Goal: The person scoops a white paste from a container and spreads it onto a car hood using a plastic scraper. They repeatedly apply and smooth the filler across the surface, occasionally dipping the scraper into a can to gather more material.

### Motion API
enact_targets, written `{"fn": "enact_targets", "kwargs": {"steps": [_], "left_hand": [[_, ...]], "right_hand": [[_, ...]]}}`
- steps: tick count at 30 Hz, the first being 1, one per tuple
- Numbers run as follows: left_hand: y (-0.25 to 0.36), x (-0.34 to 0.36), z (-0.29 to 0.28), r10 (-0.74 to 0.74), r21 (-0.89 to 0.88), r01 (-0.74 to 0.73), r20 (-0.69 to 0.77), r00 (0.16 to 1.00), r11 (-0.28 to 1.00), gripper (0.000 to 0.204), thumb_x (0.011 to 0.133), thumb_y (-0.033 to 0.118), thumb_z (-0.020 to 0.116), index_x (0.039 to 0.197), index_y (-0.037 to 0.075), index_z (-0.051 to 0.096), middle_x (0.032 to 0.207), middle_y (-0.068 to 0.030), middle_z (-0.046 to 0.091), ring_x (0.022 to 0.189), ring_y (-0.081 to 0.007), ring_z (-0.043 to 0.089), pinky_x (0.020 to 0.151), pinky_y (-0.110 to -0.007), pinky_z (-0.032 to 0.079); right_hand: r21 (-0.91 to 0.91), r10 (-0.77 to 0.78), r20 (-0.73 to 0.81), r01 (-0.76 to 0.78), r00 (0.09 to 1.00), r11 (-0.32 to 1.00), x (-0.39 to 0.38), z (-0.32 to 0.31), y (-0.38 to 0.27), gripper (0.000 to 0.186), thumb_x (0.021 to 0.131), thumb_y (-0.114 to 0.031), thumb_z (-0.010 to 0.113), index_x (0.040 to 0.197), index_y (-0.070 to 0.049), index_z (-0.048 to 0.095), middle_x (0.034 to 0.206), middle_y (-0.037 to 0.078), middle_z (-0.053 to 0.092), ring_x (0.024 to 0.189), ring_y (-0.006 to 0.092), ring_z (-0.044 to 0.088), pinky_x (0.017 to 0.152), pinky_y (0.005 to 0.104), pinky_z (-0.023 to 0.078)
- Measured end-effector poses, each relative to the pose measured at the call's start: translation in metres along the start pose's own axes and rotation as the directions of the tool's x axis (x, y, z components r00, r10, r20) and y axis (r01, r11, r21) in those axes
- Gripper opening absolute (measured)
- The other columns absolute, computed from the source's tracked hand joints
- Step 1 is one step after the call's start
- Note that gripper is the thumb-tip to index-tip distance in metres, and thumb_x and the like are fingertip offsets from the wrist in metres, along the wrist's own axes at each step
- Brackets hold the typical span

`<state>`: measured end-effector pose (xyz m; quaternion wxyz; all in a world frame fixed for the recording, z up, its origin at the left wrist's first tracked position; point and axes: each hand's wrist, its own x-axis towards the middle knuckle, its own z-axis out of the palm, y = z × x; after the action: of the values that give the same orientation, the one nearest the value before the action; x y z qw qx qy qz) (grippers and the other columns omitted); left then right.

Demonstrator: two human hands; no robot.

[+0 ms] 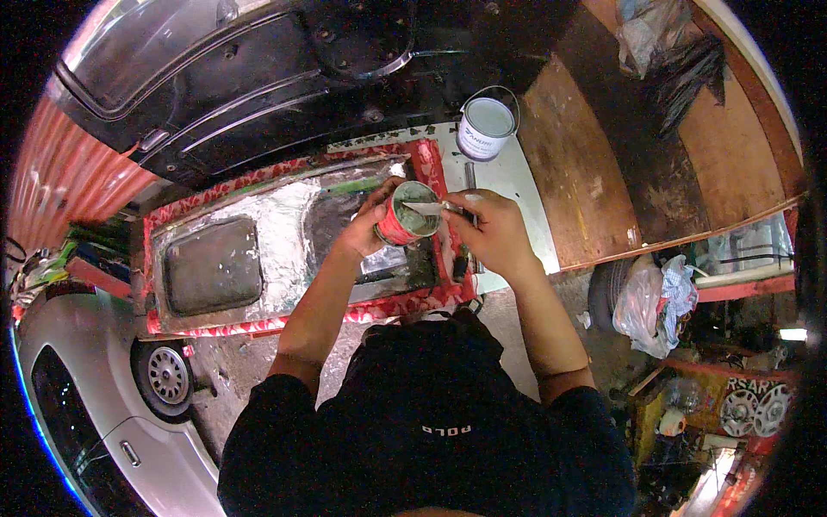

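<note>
My left hand is wrapped round the side of a small red can, tilted so its mouth faces up toward me. Greyish-green residue coats the inside wall of the can. Between the thumb and fingers of my right hand is a spatula, its pale flat blade reaching into the can's mouth. Both hands are above the right part of a panel with white smeared patches, a dark window-like recess and a red patterned border. How full the can is cannot be made out.
A grey-white paint pail with a wire handle stands on a white board behind my right hand. Wooden boards stretch to the right, with plastic bags on them. A large black vehicle panel spans the back. A silver car stands lower left.
</note>
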<state>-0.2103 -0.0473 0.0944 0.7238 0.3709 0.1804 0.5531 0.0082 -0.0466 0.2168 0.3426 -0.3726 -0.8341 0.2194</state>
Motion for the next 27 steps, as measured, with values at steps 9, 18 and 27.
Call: {"fn": "enact_targets", "kwargs": {"steps": [9,18,27], "left_hand": [[0.025,-0.007,0.002,-0.379,-0.234,0.331,-0.206,0.902,0.914,0.049,0.088,0.043,0.058,0.121,0.007,0.056,0.116,-0.0102,0.062,0.106,-0.0255,0.060,0.090,-0.045,0.049],[0.021,0.012,0.011,-0.388,-0.064,0.390,-0.344,0.855,0.918,0.038,0.087,0.042,0.058,0.106,0.010,0.063,0.097,-0.0057,0.067,0.085,-0.0194,0.065,0.075,-0.039,0.053],[0.020,0.028,0.026,-0.409,-0.006,0.439,-0.374,0.832,0.898,0.038,0.087,0.044,0.059,0.103,0.010,0.064,0.086,-0.0049,0.068,0.072,-0.0159,0.066,0.054,-0.030,0.052]], "right_hand": [[-0.224,-0.135,0.084,0.151,0.987,0.963,0.005,0.028,-0.005,0.020,0.079,-0.015,0.066,0.099,-0.009,0.068,0.088,0.013,0.067,0.076,0.0294,0.065,0.067,0.0387,0.052],[-0.323,-0.047,0.149,0.093,0.988,0.942,0.008,0.045,0.005,0.023,0.074,-0.015,0.065,0.096,-0.009,0.067,0.085,0.014,0.066,0.076,0.0318,0.064,0.066,0.0425,0.052],[-0.423,0.091,0.235,0.018,0.968,0.906,0.015,0.046,0.013,0.016,0.075,-0.012,0.057,0.089,-0.009,0.064,0.075,0.016,0.065,0.070,0.0350,0.064,0.063,0.0464,0.051]]}}
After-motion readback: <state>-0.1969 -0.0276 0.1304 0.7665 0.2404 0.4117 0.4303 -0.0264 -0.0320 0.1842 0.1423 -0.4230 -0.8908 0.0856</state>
